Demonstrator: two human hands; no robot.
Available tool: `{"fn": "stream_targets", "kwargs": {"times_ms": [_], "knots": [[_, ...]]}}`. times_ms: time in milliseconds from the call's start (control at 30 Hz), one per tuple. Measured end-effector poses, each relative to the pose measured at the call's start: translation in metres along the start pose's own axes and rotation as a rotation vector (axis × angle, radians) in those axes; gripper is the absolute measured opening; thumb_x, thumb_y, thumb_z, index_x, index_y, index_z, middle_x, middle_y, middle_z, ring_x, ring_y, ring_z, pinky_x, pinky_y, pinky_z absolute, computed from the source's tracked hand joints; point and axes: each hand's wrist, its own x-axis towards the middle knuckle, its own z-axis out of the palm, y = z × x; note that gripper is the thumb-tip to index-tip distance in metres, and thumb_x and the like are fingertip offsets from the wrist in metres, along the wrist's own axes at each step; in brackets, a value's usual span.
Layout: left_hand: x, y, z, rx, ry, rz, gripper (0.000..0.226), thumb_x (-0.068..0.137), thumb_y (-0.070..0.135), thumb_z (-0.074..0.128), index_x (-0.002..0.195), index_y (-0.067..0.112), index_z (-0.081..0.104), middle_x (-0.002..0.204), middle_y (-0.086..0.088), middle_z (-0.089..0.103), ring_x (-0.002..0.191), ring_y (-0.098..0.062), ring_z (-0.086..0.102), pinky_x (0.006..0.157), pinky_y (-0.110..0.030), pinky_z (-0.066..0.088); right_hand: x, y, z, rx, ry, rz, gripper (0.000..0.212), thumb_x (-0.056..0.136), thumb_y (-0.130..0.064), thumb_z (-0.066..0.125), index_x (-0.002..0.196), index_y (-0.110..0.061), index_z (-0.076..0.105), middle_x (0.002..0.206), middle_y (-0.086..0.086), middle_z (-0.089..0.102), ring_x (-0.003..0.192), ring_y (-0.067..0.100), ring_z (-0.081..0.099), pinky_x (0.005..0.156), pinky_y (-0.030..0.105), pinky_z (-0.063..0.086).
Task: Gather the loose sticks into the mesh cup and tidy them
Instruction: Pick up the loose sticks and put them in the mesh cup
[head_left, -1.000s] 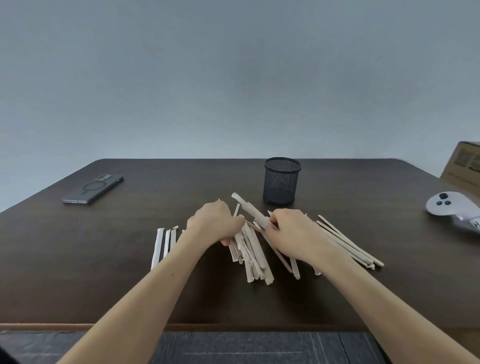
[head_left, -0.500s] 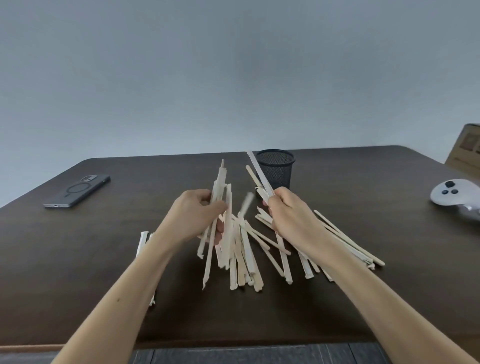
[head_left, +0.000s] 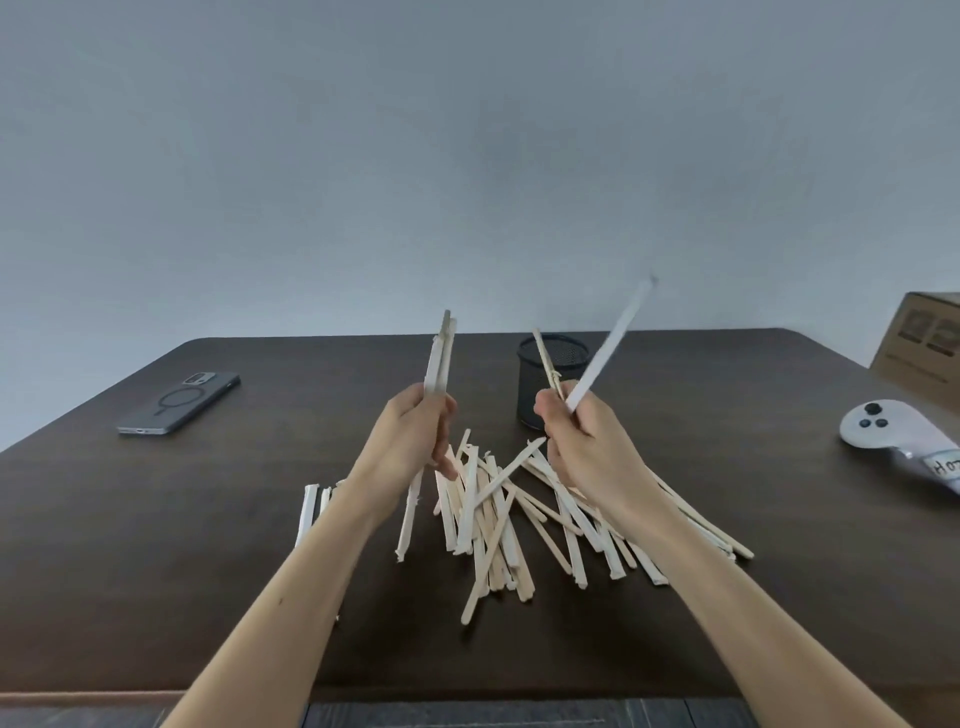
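A heap of pale wooden sticks (head_left: 488, 514) lies spread on the dark table (head_left: 156, 519), in front of the black mesh cup (head_left: 535, 384). My left hand (head_left: 415, 441) is raised above the heap, shut on a few upright sticks (head_left: 439, 364) that reach from below my fist to above it. My right hand (head_left: 582, 436) is lifted just in front of the cup and grips two sticks (head_left: 605, 353), one white and slanting up to the right, one thin and leaning left. A few more sticks (head_left: 309, 514) lie left of my left forearm.
A grey phone (head_left: 179, 402) lies at the far left of the table. A white controller (head_left: 893, 431) rests at the right edge, with a cardboard box (head_left: 924, 343) behind it. The table's front edge runs below my forearms.
Both hands have risen from the heap, each carrying sticks. Most sticks that my left hand had lifted are back on the table. My right hand's white stick now tilts to the right.
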Motion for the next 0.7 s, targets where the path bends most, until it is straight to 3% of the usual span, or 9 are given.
{"fn": "stream_targets", "kwargs": {"times_ms": [67,133,200,333,433,533,633,700], "knots": [[-0.002,0.004,0.004,-0.092,0.025,0.027,0.024,0.103,0.007,0.038,0.086,0.006,0.055,0.058,-0.001,0.041,0.045,-0.014,0.037,0.045,-0.032,0.047,-0.001,-0.004,0.001,0.107,-0.035,0.014,0.025,0.108,-0.026,0.039,0.093,-0.008,0.049,0.060,-0.001,0.034,0.043,0.012,0.033,0.040,0.025,0.035],[-0.007,0.005,0.008,-0.157,0.055,0.071,0.019,0.099,0.004,0.040,0.084,0.007,0.052,0.054,0.001,0.036,0.045,-0.015,0.031,0.041,-0.029,0.040,-0.003,-0.005,0.002,0.096,-0.082,0.022,0.021,0.108,-0.021,0.039,0.101,-0.006,0.052,0.067,0.003,0.042,0.047,0.011,0.045,0.048,0.032,0.052],[-0.010,0.003,0.012,-0.170,0.082,0.123,0.019,0.096,0.004,0.045,0.078,0.009,0.048,0.052,0.003,0.033,0.043,-0.014,0.028,0.041,-0.028,0.036,-0.003,-0.004,0.002,0.029,-0.108,-0.009,0.016,0.108,-0.013,0.037,0.107,-0.007,0.052,0.069,0.003,0.044,0.051,0.009,0.046,0.055,0.035,0.056],[-0.015,0.004,0.016,-0.175,0.116,0.230,0.022,0.090,0.007,0.053,0.069,0.009,0.044,0.049,0.004,0.031,0.041,-0.012,0.029,0.045,-0.032,0.043,-0.005,-0.009,0.001,0.078,-0.094,-0.069,0.012,0.104,-0.001,0.037,0.110,-0.007,0.046,0.065,0.002,0.043,0.051,0.011,0.042,0.052,0.030,0.052],[-0.018,0.003,0.021,-0.182,0.132,0.261,0.017,0.080,0.014,0.055,0.068,0.008,0.046,0.054,-0.003,0.032,0.047,-0.016,0.033,0.051,-0.035,0.053,-0.013,-0.003,0.006,0.129,-0.046,-0.018,0.004,0.100,-0.006,0.049,0.102,-0.006,0.045,0.063,0.005,0.040,0.049,0.014,0.038,0.049,0.031,0.046],[-0.022,-0.003,0.025,-0.166,0.165,0.272,0.029,0.082,0.015,0.060,0.061,0.008,0.041,0.053,-0.004,0.030,0.047,-0.019,0.031,0.047,-0.033,0.048,-0.016,0.005,0.012,0.248,0.059,0.038,0.012,0.100,-0.013,0.054,0.099,-0.006,0.045,0.061,0.005,0.034,0.043,0.012,0.029,0.040,0.028,0.029],[-0.018,0.001,0.026,-0.158,0.241,0.290,0.048,0.094,0.014,0.065,0.057,0.008,0.035,0.049,-0.010,0.032,0.045,-0.023,0.034,0.040,-0.025,0.038,-0.010,-0.001,0.013,0.200,0.185,-0.095,0.009,0.101,-0.020,0.056,0.094,-0.016,0.052,0.058,0.001,0.033,0.042,0.011,0.027,0.040,0.022,0.027],[-0.013,0.003,0.024,-0.176,0.266,0.320,0.053,0.097,0.019,0.065,0.059,-0.002,0.035,0.050,-0.017,0.034,0.046,-0.025,0.037,0.041,-0.025,0.042,-0.008,-0.005,0.013,0.166,0.219,-0.200,0.010,0.101,-0.022,0.057,0.093,-0.019,0.052,0.059,0.008,0.034,0.043,0.016,0.030,0.040,0.025,0.030]]}}
